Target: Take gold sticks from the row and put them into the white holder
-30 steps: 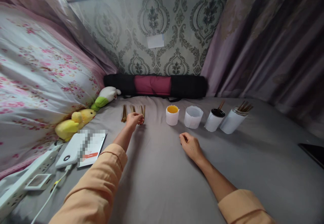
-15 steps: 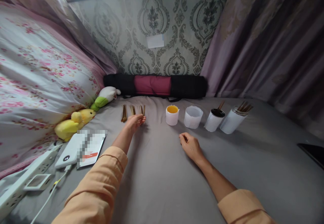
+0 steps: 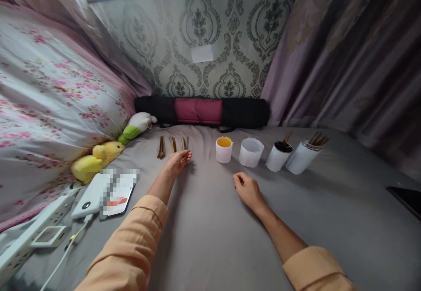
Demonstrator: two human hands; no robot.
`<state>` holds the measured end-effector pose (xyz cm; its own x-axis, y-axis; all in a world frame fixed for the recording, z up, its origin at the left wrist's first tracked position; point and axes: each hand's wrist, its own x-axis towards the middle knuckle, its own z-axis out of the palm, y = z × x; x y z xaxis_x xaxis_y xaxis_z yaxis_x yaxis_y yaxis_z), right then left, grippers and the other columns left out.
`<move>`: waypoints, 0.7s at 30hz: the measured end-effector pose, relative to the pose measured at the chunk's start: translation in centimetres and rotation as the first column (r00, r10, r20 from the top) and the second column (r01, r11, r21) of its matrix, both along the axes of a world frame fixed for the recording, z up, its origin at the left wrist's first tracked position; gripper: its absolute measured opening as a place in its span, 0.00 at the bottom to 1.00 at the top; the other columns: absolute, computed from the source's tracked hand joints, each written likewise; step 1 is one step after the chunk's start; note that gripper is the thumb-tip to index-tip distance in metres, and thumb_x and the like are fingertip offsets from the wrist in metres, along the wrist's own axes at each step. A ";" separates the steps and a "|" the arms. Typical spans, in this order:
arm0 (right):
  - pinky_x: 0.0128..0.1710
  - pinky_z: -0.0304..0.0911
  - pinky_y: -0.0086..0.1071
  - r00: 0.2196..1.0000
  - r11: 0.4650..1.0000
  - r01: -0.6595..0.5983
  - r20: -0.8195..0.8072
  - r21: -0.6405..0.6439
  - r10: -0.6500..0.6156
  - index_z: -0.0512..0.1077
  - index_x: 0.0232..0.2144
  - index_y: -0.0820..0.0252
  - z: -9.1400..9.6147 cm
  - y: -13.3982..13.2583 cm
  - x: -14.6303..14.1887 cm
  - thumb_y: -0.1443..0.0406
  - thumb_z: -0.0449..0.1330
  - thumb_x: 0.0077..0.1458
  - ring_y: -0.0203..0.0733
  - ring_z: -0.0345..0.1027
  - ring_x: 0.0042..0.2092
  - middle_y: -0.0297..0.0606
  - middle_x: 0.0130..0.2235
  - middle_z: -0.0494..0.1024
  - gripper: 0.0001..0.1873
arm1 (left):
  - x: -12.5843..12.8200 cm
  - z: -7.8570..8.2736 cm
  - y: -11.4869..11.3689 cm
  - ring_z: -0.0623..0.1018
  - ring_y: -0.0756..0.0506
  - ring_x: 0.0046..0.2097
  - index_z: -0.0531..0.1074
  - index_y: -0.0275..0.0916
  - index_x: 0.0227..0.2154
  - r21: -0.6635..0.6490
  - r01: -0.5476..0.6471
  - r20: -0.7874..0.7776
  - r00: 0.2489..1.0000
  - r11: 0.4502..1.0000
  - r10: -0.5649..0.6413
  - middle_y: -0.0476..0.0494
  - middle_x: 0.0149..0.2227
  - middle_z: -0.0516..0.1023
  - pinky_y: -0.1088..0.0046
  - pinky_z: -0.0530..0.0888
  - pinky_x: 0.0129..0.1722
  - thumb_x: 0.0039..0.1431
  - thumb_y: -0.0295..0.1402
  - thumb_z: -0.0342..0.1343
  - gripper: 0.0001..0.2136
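My left hand [image 3: 178, 161] lies palm up on the grey sheet [image 3: 210, 220], fingers stretched out and holding nothing, its tips just below several thin brown sticks [image 3: 173, 145] laid in small bundles. My right hand [image 3: 246, 190] rests on the sheet with its fingers curled under; I cannot make out anything in it. Behind it stand a white cup with a yellow inside [image 3: 224, 149], an empty white cup [image 3: 251, 152], a white cup with a dark inside and one stick [image 3: 279, 155], and a white cup with several sticks [image 3: 304, 155].
A floral pillow [image 3: 49, 102] fills the left side, with a yellow plush duck [image 3: 95, 157] and a green-white plush [image 3: 136, 126] beside it. A power bank and phone [image 3: 105, 192] and a power strip [image 3: 29, 234] lie at front left. A black-and-red roll [image 3: 202, 111] lines the wall. Curtains [image 3: 345, 54] hang right.
My left hand has drawn back a little from the sticks, turned palm up and spread its fingers. My right hand has not moved.
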<state>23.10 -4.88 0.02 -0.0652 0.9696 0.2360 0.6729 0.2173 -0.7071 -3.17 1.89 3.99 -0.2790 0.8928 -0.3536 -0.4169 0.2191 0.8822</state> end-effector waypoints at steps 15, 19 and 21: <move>0.26 0.53 0.26 1.000 1.000 -0.004 -0.002 -0.009 0.004 0.70 0.27 0.58 0.1 0.0 0.0 0.58 0.45 0.52 0.36 0.63 0.25 0.36 0.24 0.73 0.17 | 0.8 -1.8 -1.2 0.72 0.56 0.24 0.71 0.29 0.29 0.101 0.023 0.021 0.999 0.995 -0.025 0.43 0.25 0.73 0.84 0.70 0.23 0.44 0.17 0.52 0.07; 0.26 0.53 0.26 1.000 1.000 -0.002 -0.008 0.002 0.002 0.70 0.27 0.59 0.0 0.1 0.0 0.57 0.45 0.52 0.36 0.63 0.25 0.36 0.23 0.73 0.17 | 1.4 -2.0 -1.6 0.72 0.56 0.24 0.71 0.29 0.29 0.112 0.014 0.036 0.999 0.994 -0.018 0.43 0.26 0.73 0.84 0.69 0.23 0.45 0.18 0.53 0.07; 0.26 0.53 0.26 1.000 1.000 -0.001 -0.015 0.005 0.001 0.70 0.27 0.59 0.0 0.1 0.0 0.58 0.45 0.52 0.35 0.64 0.25 0.36 0.23 0.73 0.17 | 1.7 -2.0 -1.9 0.72 0.56 0.24 0.71 0.29 0.29 0.114 0.011 0.046 0.999 0.993 -0.017 0.43 0.26 0.73 0.84 0.69 0.23 0.45 0.18 0.52 0.07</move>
<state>23.12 -4.75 0.02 -0.0623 0.9682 0.2421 0.6622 0.2216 -0.7158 -1.42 0.03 1.95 -0.2520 0.9317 -0.2616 -0.4556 0.1243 0.8815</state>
